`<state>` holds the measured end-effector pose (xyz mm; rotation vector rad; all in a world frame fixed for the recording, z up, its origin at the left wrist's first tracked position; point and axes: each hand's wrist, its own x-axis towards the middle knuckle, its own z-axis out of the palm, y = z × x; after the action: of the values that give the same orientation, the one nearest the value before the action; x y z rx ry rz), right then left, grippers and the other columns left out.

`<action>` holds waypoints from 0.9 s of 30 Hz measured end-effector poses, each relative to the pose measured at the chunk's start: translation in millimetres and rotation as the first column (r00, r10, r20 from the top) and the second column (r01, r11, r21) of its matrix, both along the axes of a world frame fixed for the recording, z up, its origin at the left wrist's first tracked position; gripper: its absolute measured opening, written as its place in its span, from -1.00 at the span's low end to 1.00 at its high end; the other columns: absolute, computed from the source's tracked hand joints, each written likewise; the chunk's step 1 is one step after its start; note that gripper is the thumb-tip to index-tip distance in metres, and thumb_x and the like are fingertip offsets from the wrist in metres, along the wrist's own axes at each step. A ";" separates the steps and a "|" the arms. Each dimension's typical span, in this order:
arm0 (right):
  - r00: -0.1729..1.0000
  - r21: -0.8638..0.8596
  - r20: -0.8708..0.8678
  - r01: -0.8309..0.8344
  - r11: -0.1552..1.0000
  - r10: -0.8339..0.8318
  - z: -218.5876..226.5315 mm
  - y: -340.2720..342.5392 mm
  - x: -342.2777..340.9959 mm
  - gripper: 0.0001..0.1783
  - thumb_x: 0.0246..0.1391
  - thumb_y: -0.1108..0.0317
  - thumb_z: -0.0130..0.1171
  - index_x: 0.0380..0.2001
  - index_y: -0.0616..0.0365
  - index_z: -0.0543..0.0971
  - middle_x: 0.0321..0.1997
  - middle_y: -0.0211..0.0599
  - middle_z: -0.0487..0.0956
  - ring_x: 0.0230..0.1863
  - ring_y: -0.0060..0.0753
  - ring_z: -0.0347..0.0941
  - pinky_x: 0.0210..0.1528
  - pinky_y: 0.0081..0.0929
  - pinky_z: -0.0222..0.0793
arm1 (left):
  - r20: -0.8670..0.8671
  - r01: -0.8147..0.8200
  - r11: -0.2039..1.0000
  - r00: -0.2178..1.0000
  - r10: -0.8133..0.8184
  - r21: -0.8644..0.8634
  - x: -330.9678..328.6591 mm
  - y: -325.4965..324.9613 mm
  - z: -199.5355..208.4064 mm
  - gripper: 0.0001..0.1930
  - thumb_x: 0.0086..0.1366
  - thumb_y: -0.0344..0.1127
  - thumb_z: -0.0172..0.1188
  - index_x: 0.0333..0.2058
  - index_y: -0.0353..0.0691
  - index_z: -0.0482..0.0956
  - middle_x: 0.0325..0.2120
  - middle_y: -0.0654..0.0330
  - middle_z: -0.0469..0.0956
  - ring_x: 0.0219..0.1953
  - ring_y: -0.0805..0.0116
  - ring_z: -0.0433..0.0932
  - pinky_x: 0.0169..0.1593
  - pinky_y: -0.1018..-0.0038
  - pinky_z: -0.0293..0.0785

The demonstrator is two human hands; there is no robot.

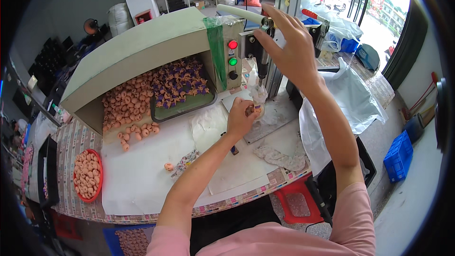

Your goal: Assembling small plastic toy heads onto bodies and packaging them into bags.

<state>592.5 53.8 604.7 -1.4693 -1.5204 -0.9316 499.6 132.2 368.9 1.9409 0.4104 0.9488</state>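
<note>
My left hand (pixel 240 117) pinches a small peach and purple molded piece (pixel 257 108) at the foot of the hand press (pixel 262 59). Fingers partly cover the piece, and whitish plastic wraps the press's lower end just above it. Higher up, my right hand (pixel 294 47) is open beside the press's pale lever handle (pixel 241 13), thumb apart from the stretched fingers. Whether it touches the lever I cannot tell. Left of the press, a dark tray (pixel 184 110) bears many peach and purple pieces (pixel 177 83). Round peach doll heads (pixel 124 102) are heaped beside it under a beige box-shaped housing (pixel 142 42).
Red and green round buttons (pixel 232 53) sit on the housing's front. A red basket (pixel 100 180) of peach heads stands at the table's left. One loose head (pixel 168 166) lies by a crumpled cloth (pixel 186 162). Plastic sheeting (pixel 332 99) hangs at right, near a red stool (pixel 298 201).
</note>
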 end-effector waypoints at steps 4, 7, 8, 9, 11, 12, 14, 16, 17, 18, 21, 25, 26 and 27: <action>0.717 -0.379 -0.697 -0.355 0.854 -0.011 39.6 39.8 18.3 -0.32 0.02 0.05 0.29 0.11 0.26 0.39 -0.15 -0.15 0.60 -0.06 -0.34 0.54 0.08 -0.33 0.34 | -0.111 0.012 0.998 0.994 -0.019 -0.065 -5.4 -2.4 11.7 -0.68 -0.03 -0.55 0.34 -0.23 -0.32 0.56 -0.32 0.15 0.38 -0.37 0.32 0.50 -0.25 0.48 0.46; 0.631 0.036 -0.691 -0.457 0.889 0.353 58.1 18.2 5.6 -0.35 0.09 0.12 0.23 0.16 0.26 0.33 -0.16 -0.18 0.59 -0.06 -0.38 0.53 0.11 -0.30 0.33 | -0.112 0.018 0.994 0.993 -0.030 -0.105 -8.6 6.0 7.4 -0.66 -0.04 -0.56 0.33 -0.22 -0.31 0.56 -0.32 0.15 0.38 -0.37 0.34 0.50 -0.26 0.49 0.46; 0.510 0.247 -0.649 -0.562 0.790 0.565 59.6 5.7 8.3 -0.38 0.15 0.15 0.15 0.17 0.28 0.30 -0.14 -0.18 0.58 -0.07 -0.38 0.52 0.11 -0.32 0.33 | -0.106 0.015 0.994 0.994 -0.026 -0.104 -7.4 9.7 5.3 -0.66 -0.04 -0.56 0.33 -0.22 -0.31 0.56 -0.32 0.15 0.38 -0.37 0.34 0.50 -0.26 0.49 0.46; 0.405 0.348 -0.628 -0.617 0.706 0.664 57.6 -3.8 -6.3 -0.41 0.18 0.16 0.12 0.17 0.27 0.30 -0.16 -0.21 0.58 -0.08 -0.40 0.52 0.08 -0.36 0.36 | -0.066 0.003 0.997 0.998 -0.008 -0.080 -8.3 12.9 -0.2 -0.65 -0.06 -0.55 0.34 -0.22 -0.30 0.56 -0.33 0.15 0.37 -0.37 0.35 0.49 -0.26 0.49 0.46; 0.286 0.447 -0.595 -0.659 0.605 0.751 49.5 -6.4 -22.2 -0.44 0.20 0.17 0.08 0.17 0.26 0.31 -0.17 -0.23 0.57 -0.09 -0.41 0.53 0.05 -0.40 0.39 | -0.027 -0.018 0.998 1.000 0.016 -0.056 -17.8 15.3 -5.9 -0.64 -0.07 -0.54 0.35 -0.22 -0.30 0.56 -0.34 0.16 0.37 -0.37 0.36 0.48 -0.26 0.49 0.46; 0.290 0.495 -0.581 -0.616 0.613 0.761 42.7 -0.8 -21.6 -0.47 0.21 0.15 0.08 0.14 0.25 0.34 -0.23 -0.27 0.56 -0.14 -0.44 0.52 0.03 -0.44 0.39 | -0.090 -0.033 0.993 0.996 0.023 -0.114 -21.6 16.7 -5.2 -0.64 -0.05 -0.51 0.37 -0.20 -0.30 0.55 -0.33 0.20 0.36 -0.37 0.43 0.44 -0.28 0.54 0.42; 0.297 0.541 -0.565 -0.572 0.617 0.770 42.7 9.1 -18.6 -0.49 0.21 0.14 0.07 0.11 0.25 0.38 -0.28 -0.32 0.54 -0.19 -0.46 0.51 0.01 -0.48 0.40 | -0.152 -0.050 0.984 0.988 0.024 -0.169 -22.8 21.7 -1.7 -0.63 -0.04 -0.47 0.38 -0.19 -0.30 0.54 -0.33 0.23 0.35 -0.38 0.50 0.39 -0.29 0.59 0.39; 0.558 0.315 -0.635 -0.444 0.839 0.534 50.8 22.2 -9.1 -0.50 0.21 0.14 0.09 0.10 0.24 0.42 -0.36 -0.40 0.48 -0.29 -0.50 0.46 -0.06 -0.49 0.39 | -0.117 0.005 0.973 0.993 -0.033 -0.230 -25.0 12.3 7.1 -0.63 -0.02 -0.44 0.38 -0.18 -0.30 0.53 -0.36 0.23 0.37 -0.38 0.47 0.39 -0.28 0.58 0.39; 0.493 0.406 -0.634 -0.444 0.799 0.596 53.1 33.8 -8.0 -0.65 0.21 0.18 0.10 -0.10 0.23 0.50 -0.45 -0.45 0.40 -0.37 -0.56 0.34 -0.11 -0.46 0.34 | -0.121 0.004 0.971 0.992 -0.034 -0.237 -23.5 6.5 5.0 -0.63 -0.02 -0.44 0.38 -0.18 -0.30 0.53 -0.36 0.23 0.37 -0.38 0.47 0.39 -0.28 0.58 0.39; 0.481 0.406 -0.635 -0.459 0.791 0.605 59.0 38.9 -22.7 -0.65 0.21 0.18 0.10 -0.10 0.23 0.50 -0.45 -0.45 0.40 -0.37 -0.56 0.34 -0.11 -0.46 0.34 | -0.107 -0.029 0.981 0.994 0.008 -0.190 -22.0 7.7 4.2 -0.66 -0.02 -0.42 0.38 -0.22 -0.30 0.55 -0.38 0.18 0.38 -0.42 0.40 0.40 -0.29 0.52 0.40; 0.361 0.296 -0.832 -0.353 0.888 0.421 82.0 29.1 -45.3 -0.77 0.17 0.23 0.08 -0.45 0.16 0.44 -0.54 -0.41 0.38 -0.49 -0.54 0.34 -0.47 -0.60 0.26 | -0.084 -0.061 0.989 0.995 0.050 -0.138 -15.7 12.9 3.2 -0.70 0.00 -0.40 0.38 -0.27 -0.31 0.57 -0.42 0.18 0.38 -0.47 0.38 0.40 -0.33 0.49 0.40; 0.406 0.335 -0.772 -0.394 0.856 0.489 87.0 26.0 -34.1 -0.78 0.16 0.20 0.09 -0.40 0.12 0.43 -0.56 -0.43 0.36 -0.54 -0.54 0.32 -0.50 -0.60 0.26 | -0.070 -0.035 0.997 0.997 0.029 -0.076 -12.3 20.2 1.9 -0.75 0.03 -0.40 0.38 -0.32 -0.37 0.56 -0.45 0.20 0.38 -0.51 0.42 0.39 -0.39 0.49 0.38; 0.379 0.378 -0.763 -0.396 0.837 0.524 88.6 24.2 -36.3 -0.78 0.16 0.19 0.09 -0.38 0.12 0.43 -0.56 -0.44 0.35 -0.55 -0.54 0.31 -0.51 -0.60 0.26 | -0.071 -0.037 0.996 0.997 0.032 -0.077 -13.4 19.8 1.2 -0.75 0.03 -0.40 0.38 -0.32 -0.37 0.56 -0.45 0.20 0.38 -0.51 0.42 0.39 -0.39 0.49 0.38; 0.354 0.420 -0.751 -0.397 0.816 0.558 90.6 22.8 -38.0 -0.78 0.17 0.18 0.09 -0.36 0.11 0.42 -0.57 -0.45 0.34 -0.56 -0.55 0.30 -0.51 -0.60 0.27 | -0.039 -0.034 0.996 0.999 0.031 -0.084 -13.5 18.2 0.5 -0.76 0.04 -0.40 0.37 -0.33 -0.38 0.56 -0.46 0.20 0.38 -0.50 0.42 0.40 -0.39 0.49 0.38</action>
<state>554.6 76.7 695.3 -0.9665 -0.9406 0.1082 486.2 150.4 369.4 1.8825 0.4980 0.9027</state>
